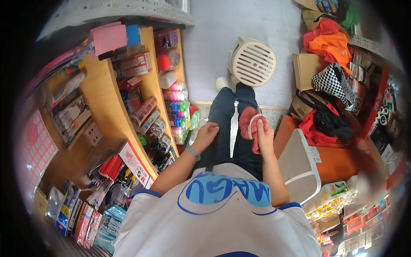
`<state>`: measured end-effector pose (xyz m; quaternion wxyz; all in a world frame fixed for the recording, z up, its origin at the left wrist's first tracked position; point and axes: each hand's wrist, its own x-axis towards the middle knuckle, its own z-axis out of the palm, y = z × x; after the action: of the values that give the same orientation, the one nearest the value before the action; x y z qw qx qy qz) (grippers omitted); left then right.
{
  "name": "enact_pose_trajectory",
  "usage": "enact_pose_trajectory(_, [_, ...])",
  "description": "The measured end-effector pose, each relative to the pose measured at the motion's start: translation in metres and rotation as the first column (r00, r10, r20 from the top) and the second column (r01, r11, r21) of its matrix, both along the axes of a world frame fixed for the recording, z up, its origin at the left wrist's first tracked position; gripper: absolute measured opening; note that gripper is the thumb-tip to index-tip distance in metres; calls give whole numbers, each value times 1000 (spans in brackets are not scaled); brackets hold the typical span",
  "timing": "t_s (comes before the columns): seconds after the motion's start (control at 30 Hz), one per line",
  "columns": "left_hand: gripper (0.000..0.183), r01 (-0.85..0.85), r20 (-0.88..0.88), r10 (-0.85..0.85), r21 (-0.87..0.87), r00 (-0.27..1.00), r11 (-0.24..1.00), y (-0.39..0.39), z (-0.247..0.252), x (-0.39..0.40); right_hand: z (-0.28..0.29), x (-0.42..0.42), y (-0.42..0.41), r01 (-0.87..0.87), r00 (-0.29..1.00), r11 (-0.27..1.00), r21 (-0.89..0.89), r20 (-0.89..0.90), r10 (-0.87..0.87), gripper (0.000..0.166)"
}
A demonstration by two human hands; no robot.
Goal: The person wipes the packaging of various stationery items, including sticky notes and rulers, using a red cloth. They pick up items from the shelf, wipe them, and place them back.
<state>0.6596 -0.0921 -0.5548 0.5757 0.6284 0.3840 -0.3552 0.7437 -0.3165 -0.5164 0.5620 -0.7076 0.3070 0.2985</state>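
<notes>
My right hand (266, 138) grips a red cloth (247, 123) with a white edge, held bunched over my right leg. Above my left thigh, my left hand (208, 134) has its fingers curled in, and nothing shows in it. A pale bracelet (193, 153) circles that wrist. Both hands are in front of my dark trousers (221, 115). Beyond my feet, a cream plastic stool (253, 62) with a slotted seat rests on the grey floor (208, 41).
Wooden shelves (99, 86) packed with stationery run along the left. At right are an orange cabinet (337, 163), a white open-topped bin (298, 160), a cardboard box (305, 70), a black bag (330, 122) and an orange plastic bag (334, 48). A floor edge (269, 107) crosses near my knees.
</notes>
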Motion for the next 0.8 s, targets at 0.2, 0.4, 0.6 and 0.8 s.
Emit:
enact_pose_trajectory(0.2, [28, 18, 20, -21, 161, 1000, 987, 33, -20, -32, 13, 4, 9, -54, 998, 998, 19, 41, 54, 31])
enact_pose_trajectory(0.4, [30, -121, -59, 138, 233, 989, 965, 46, -3, -55, 10, 32, 14, -171, 984, 981, 93, 64, 165, 31])
enact_pose_trajectory(0.6, [24, -142, -166, 199, 306, 966, 941, 8, -3, -62, 12, 72, -32, -341, 935, 935, 101, 141, 326, 26])
enact_pose_trajectory(0.8, [25, -192, -120, 238, 305, 964, 933, -95, 19, 9, 11, 144, -152, -391, 919, 914, 107, 104, 381, 17])
